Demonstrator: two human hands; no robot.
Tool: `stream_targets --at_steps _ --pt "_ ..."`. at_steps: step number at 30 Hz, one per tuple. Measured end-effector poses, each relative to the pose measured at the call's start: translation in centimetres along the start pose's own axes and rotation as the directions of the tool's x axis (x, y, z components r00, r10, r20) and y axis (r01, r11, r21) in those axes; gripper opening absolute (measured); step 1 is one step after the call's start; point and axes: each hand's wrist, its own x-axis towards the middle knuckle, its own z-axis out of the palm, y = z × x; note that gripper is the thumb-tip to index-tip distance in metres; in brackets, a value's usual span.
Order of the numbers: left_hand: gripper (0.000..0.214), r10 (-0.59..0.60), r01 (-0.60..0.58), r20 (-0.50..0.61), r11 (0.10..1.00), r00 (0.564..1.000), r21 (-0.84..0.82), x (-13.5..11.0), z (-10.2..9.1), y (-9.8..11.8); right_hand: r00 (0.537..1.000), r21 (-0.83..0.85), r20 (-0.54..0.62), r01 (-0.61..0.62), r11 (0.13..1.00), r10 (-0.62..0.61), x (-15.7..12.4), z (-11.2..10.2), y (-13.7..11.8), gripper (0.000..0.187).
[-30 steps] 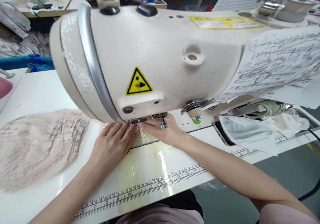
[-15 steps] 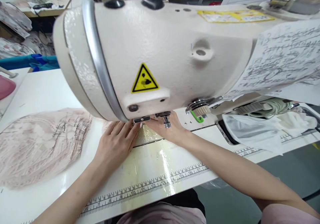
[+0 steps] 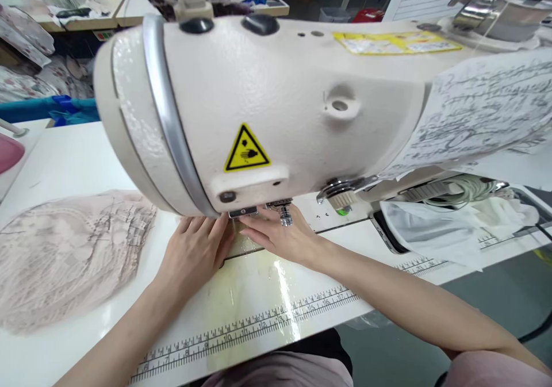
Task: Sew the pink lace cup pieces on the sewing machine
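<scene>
The white sewing machine [image 3: 284, 99] fills the upper middle of the view, its head hiding the fingertips of both hands. My left hand [image 3: 196, 249] lies palm down on the left of the needle area, fingers stretched forward and thumb along the side. Across from it, my right hand [image 3: 282, 234] reaches in from the right, fingers extended and its thumb apart. Any cloth under the fingers is hidden by the machine. To the left of my left hand, a pale pink, sheer gathered fabric [image 3: 77, 255] lies on the white table [image 3: 116, 324].
A ruler strip [image 3: 241, 332] runs along the table's front edge. On the right lie a phone [image 3: 383, 232], a white cloth [image 3: 431, 232] and a coiled pale cord [image 3: 468, 191]. A handwritten paper [image 3: 483, 105] hangs on the machine's right side. A pink object [image 3: 9, 154] is at far left.
My right hand's fingers have moved slightly left and its thumb now shows apart from them. My left hand has shifted a little left. The whole view has tilted slightly.
</scene>
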Motion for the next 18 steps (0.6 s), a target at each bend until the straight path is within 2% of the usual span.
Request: stream_targets --at_steps 3,6,10,15,18 --pt "0.035 0.033 -0.032 -0.014 0.999 0.999 0.004 0.00 -0.07 0.02 1.000 -0.059 -0.002 0.025 0.998 -0.025 0.04 -0.14 -0.13 0.035" --pt "0.037 0.061 -0.060 -0.025 0.998 0.998 0.035 -0.01 -0.12 0.03 0.999 -0.045 -0.033 0.040 0.998 -0.041 0.22 -0.28 0.06 0.030" --pt "0.038 0.064 -0.063 -0.023 0.997 0.998 0.044 0.00 -0.09 0.00 0.998 -0.009 -0.040 0.050 0.999 -0.051 0.36 -0.59 0.21 0.024" --pt "0.041 0.056 -0.056 -0.009 0.997 0.998 0.056 0.00 -0.12 0.02 0.999 -0.013 -0.010 0.034 0.999 -0.034 0.25 -0.59 0.12 0.028" --pt "0.041 0.047 -0.047 0.002 0.997 0.999 0.056 0.00 -0.15 0.03 0.999 -0.014 -0.033 0.031 0.999 -0.031 0.19 -0.33 0.13 0.028"
